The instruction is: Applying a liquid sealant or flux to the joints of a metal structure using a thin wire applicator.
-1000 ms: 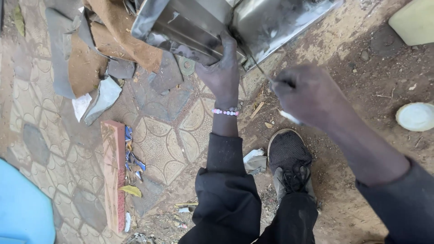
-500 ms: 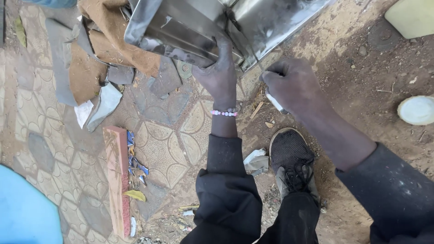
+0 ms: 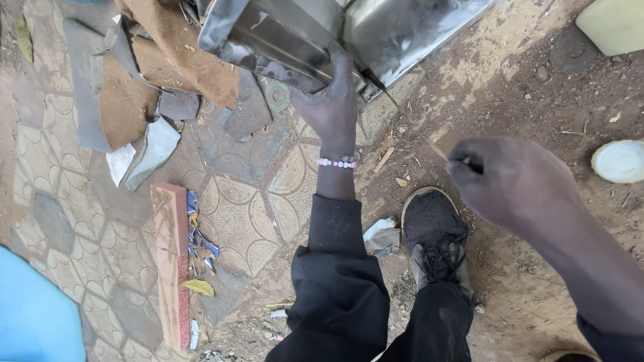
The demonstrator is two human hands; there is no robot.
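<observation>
A shiny sheet-metal box [image 3: 315,33] lies at the top of the head view, half on paving stones, half on dirt. My left hand [image 3: 331,100] grips its lower edge, thumb on the metal; a bead bracelet circles that wrist. My right hand [image 3: 513,181] hovers above the dirt to the right, well apart from the box, fingers closed on a thin stick-like tool [image 3: 439,151] whose tip pokes out to the upper left. My black shoe [image 3: 435,231] stands on the ground between the two arms.
Scraps of grey sheet and brown board [image 3: 134,87] lie at the upper left. A reddish wooden block [image 3: 171,261] lies on the paving, with a blue object [image 3: 30,315] at the bottom left. A white round lid [image 3: 620,161] sits at the right.
My right hand has pulled back from the box's edge, moving right and down with the thin tool. My left hand keeps its hold on the box.
</observation>
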